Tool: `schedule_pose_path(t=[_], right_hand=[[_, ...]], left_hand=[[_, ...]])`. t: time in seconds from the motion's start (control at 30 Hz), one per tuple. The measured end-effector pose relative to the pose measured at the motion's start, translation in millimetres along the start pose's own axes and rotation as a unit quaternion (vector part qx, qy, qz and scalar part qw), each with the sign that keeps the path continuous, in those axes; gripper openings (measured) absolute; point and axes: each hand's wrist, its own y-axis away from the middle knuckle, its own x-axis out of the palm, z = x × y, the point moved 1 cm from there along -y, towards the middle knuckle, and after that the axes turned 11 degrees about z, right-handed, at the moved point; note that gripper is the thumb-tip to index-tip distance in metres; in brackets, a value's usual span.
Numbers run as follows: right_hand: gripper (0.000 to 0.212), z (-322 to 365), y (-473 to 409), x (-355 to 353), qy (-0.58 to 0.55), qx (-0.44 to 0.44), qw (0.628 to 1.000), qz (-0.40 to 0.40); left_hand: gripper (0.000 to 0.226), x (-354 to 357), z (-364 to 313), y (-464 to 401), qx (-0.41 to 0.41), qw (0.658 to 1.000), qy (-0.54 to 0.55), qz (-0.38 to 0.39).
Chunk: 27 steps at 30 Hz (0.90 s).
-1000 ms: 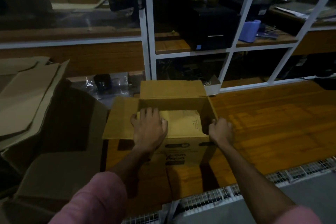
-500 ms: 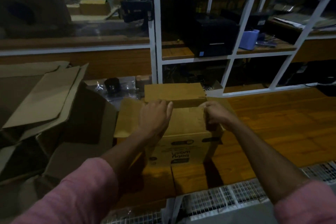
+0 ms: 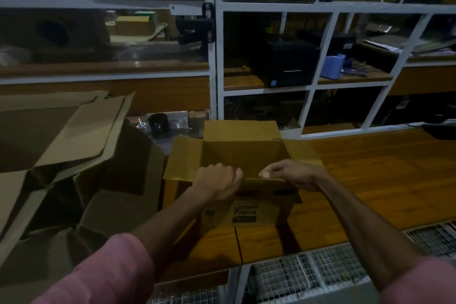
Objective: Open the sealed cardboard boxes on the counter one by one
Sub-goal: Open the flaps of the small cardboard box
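Moved: near flap now raised from inside the brown corrugated cardboard box (image 3: 243, 155).
Grip: left hand (image 3: 217, 184) and right hand (image 3: 293, 174) both pinch that flap's edge.
Surface: glossy wooden counter (image 3: 370, 180).

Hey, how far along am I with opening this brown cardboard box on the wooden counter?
Mostly done: the brown cardboard box has its far and side flaps folded out. In hand: your left hand and right hand pinch the near flap. Left: folding it down. No sealed box shows on the wooden counter.
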Motion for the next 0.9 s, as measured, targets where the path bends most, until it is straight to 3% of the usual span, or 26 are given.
schedule_pose_path(t=[0.17,0.37,0.57,0.73,0.9], right_hand=[[0.050,0,-9,24,0.128,0.002,0.991,-0.029],[0.044,-14,-19,43,0.199,-0.018,0.973,-0.118],[0.036,-28,-33,49,0.288,0.018,0.945,-0.153],[0.024,-32,-44,56,0.320,-0.022,0.917,-0.236],[0.029,-34,-52,52,0.332,-0.029,0.904,-0.266]], left_hand=[[0.057,31,12,-7,-0.014,0.995,-0.041,0.094],[0.048,44,21,-11,-0.003,0.994,-0.104,0.042],[0.029,48,36,-15,-0.022,0.996,-0.091,0.004],[0.021,55,40,-24,-0.026,0.998,-0.060,-0.026],[0.018,51,39,-31,-0.038,0.997,-0.057,-0.024]])
